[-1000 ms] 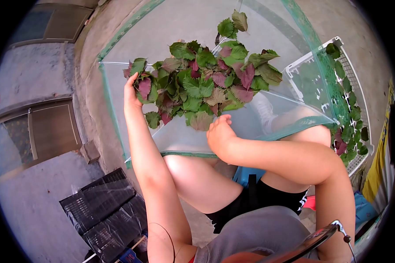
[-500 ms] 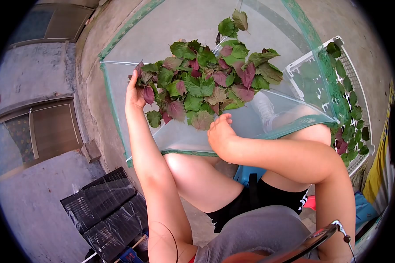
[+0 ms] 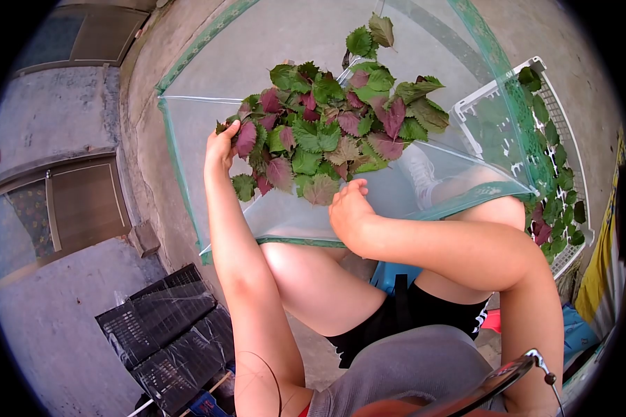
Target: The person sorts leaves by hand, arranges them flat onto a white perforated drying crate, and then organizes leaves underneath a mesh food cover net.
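Observation:
Green and purple perilla leaves [image 3: 320, 132] lie in a loose heap on a translucent mesh food cover [image 3: 209, 201] with green trim and thin white ribs. At the heap's left edge, my left hand [image 3: 220, 147] has its fingers closed on perilla leaves, a dark leaf tip showing beyond them. My right hand [image 3: 350, 210] is by the heap's near edge, close to a brownish leaf [image 3: 320, 190]. Its fingers are curled, and whatever lies inside them is hidden. The cover's near edge is over my knees.
Right of the cover stands a white plastic crate [image 3: 575, 174] with more leaves, partly behind the mesh. Black plastic-wrapped trays [image 3: 167, 313] are at the lower left, near a wall [image 3: 55, 313]. Yellow-and-grey cloth [image 3: 602, 264] hangs at the far right.
My left hand has shifted slightly right and down at the heap's left edge, and the leaves there have moved inward with it. My right hand has stayed put.

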`<state>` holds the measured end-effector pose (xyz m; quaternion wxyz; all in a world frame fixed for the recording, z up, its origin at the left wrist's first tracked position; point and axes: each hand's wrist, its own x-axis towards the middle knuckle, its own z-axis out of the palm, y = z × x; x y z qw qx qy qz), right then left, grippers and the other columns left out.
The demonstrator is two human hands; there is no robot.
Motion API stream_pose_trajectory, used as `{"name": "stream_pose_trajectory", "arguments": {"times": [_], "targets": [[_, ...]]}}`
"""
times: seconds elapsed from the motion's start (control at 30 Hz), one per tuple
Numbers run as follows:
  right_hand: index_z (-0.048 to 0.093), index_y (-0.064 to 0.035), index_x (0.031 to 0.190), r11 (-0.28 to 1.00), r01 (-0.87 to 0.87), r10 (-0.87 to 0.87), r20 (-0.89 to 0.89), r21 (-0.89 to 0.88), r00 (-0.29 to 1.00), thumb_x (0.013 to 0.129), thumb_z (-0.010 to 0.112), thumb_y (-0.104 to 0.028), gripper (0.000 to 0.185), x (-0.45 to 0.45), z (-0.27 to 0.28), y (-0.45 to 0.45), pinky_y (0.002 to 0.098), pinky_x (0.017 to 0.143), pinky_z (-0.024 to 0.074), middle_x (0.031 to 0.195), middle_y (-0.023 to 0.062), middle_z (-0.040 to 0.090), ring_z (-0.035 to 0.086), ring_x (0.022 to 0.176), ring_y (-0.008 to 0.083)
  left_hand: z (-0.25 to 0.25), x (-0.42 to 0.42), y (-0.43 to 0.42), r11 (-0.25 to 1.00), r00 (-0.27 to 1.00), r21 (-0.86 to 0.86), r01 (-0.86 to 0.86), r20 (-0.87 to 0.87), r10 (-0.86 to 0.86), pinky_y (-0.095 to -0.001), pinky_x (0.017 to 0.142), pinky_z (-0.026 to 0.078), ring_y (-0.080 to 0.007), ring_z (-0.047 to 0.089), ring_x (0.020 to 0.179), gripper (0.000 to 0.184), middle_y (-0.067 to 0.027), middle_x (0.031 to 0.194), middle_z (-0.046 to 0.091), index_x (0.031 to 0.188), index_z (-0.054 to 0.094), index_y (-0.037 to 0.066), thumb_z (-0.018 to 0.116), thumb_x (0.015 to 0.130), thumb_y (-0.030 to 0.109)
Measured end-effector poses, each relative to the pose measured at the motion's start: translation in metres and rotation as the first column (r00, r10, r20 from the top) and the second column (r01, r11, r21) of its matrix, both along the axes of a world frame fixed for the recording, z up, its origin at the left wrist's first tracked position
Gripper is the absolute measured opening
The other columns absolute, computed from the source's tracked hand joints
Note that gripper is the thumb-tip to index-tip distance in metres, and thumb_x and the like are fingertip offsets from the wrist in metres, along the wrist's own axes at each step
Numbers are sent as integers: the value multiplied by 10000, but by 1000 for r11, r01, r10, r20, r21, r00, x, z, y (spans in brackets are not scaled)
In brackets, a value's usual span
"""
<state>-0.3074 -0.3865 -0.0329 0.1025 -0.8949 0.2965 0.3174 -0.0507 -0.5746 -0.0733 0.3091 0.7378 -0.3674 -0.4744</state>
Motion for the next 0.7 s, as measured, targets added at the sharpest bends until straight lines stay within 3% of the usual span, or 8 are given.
{"name": "stream_pose_trajectory", "arguments": {"times": [0.1, 0.17, 0.2, 0.27, 0.47, 0.6, 0.67, 0.7], "targets": [[519, 19, 1160, 1000, 1, 0, -3, 9, 1000, 605, 763, -425, 752, 0, 2, -1, 521, 845, 389, 1056, 194, 561, 558, 935, 328, -10, 24, -6, 1000, 983, -3, -1, -182, 0, -202, 444, 390, -105, 512, 576, 136, -12, 833, 593, 973, 572, 97, 608, 859, 161], [522, 20, 1154, 1000, -14, 14, 1, 14, 1000, 637, 742, -396, 699, -3, 6, -2, 520, 837, 393, 1045, 193, 567, 562, 922, 327, -10, 33, -6, 991, 751, 118, 68, -659, 27, -206, 390, 350, -94, 463, 508, 94, 8, 785, 579, 914, 565, 113, 612, 856, 170], [526, 21, 1149, 999, -29, 29, 5, 19, 1000, 670, 720, -368, 647, -4, 8, -3, 518, 830, 397, 1035, 191, 572, 566, 908, 326, -6, 27, -5, 991, 751, 119, 69, -660, 26, -206, 390, 350, -94, 463, 508, 94, 8, 785, 579, 914, 565, 113, 612, 856, 170], [535, 18, 1130, 1000, -5, 6, 23, -14, 1000, 709, 679, -313, 555, -4, 5, -7, 513, 811, 404, 1014, 182, 581, 572, 891, 322, 0, 13, -4, 987, 982, 161, 8, -190, 23, -209, 442, 386, -90, 482, 553, 100, -16, 815, 584, 930, 556, 103, 603, 857, 153], [569, -9, 1029, 962, 185, -122, 294, -200, 948, 782, 578, -184, 303, -16, 18, -40, 435, 742, 434, 918, 132, 598, 587, 850, 283, 32, -32, 6, 994, 963, -39, 98, -250, -104, -304, 706, 503, -163, 595, 808, 169, -31, 893, 599, 978, 552, 81, 633, 845, 144], [539, 39, 1057, 849, 521, -416, 712, 83, 565, 841, 542, -231, 346, -23, 28, -65, 397, 773, 457, 992, 178, 580, 573, 935, 315, 66, -69, 17, 986, 909, -162, 31, -406, -95, -321, 731, 506, -176, 604, 814, 198, -33, 901, 602, 984, 547, 58, 648, 837, 146], [486, 73, 1150, 630, 595, -642, 765, 498, 39, 872, 519, -258, 434, -24, 35, -74, 430, 848, 442, 1083, 220, 558, 551, 1016, 353, 78, -90, 33, 983, 884, -183, 19, -456, -102, -315, 737, 504, -175, 608, 820, 201, -49, 929, 616, 991, 560, 38, 640, 845, 151], [426, 89, 1224, 557, 525, -723, 687, 643, -75, 889, 508, -290, 513, -23, 32, -84, 432, 913, 410, 1114, 256, 549, 529, 1071, 371, 83, -100, 42, 975, 858, -220, 20, -497, -130, -316, 744, 503, -175, 609, 835, 194, -58, 945, 622, 993, 570, 38, 631, 852, 156]]}}
